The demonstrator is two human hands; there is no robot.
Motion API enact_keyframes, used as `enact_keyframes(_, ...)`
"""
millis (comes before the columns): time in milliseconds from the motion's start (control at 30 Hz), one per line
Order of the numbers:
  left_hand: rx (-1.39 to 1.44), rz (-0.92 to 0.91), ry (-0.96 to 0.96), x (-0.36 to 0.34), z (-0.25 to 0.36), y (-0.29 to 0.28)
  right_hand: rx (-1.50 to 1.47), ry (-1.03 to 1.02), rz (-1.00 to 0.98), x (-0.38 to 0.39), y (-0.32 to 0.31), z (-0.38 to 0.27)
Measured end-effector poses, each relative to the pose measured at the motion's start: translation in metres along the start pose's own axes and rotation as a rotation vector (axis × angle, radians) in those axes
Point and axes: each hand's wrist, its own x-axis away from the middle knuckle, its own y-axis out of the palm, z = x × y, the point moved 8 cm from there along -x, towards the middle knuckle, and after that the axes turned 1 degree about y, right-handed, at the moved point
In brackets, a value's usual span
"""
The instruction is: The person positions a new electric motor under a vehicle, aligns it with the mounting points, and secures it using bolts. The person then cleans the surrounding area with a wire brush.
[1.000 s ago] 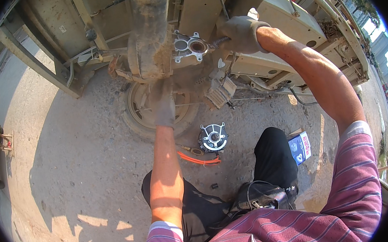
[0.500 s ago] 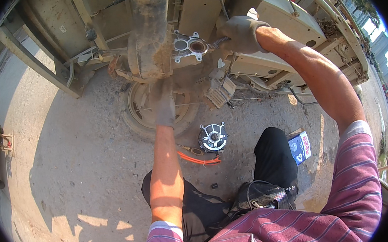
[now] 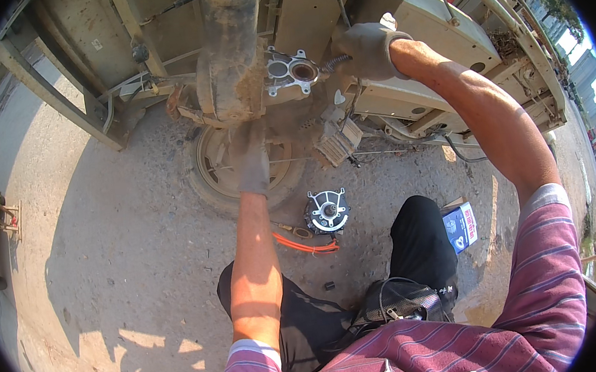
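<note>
Silver flange (image 3: 292,72) sits between left hand (image 3: 250,158) and right hand (image 3: 369,52); whether either grips, I cannot tell.

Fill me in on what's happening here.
Two gloved hands are at work on a vehicle's dirty underside. The right hand is at a coil spring beside a silver flange; its grip is unclear. The left hand reaches up under the axle housing, fingers hard to make out. A round silver-and-black part rests on the ground near orange cable.
</note>
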Motion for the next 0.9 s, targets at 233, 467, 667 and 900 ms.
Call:
enact_keyframes(233, 0.012, 0.001, -0.009, -0.001, -0.003, -0.001, -0.016, -0.02, -0.006, 0.003, 0.001, 0.0)
enact_keyframes(467, -0.003, 0.023, 0.0, -0.001, -0.006, -0.003, -0.031, -0.005, -0.033, 0.003, 0.003, -0.003)
enact_keyframes(667, 0.032, -0.001, -0.002, 0.002, 0.0, 0.0, -0.035, -0.011, -0.037, 0.006, -0.001, -0.008)
enact_keyframes(900, -0.003, 0.004, -0.016, 0.001, 0.0, 0.0, -0.04, -0.017, -0.048, 0.009, -0.002, -0.012)
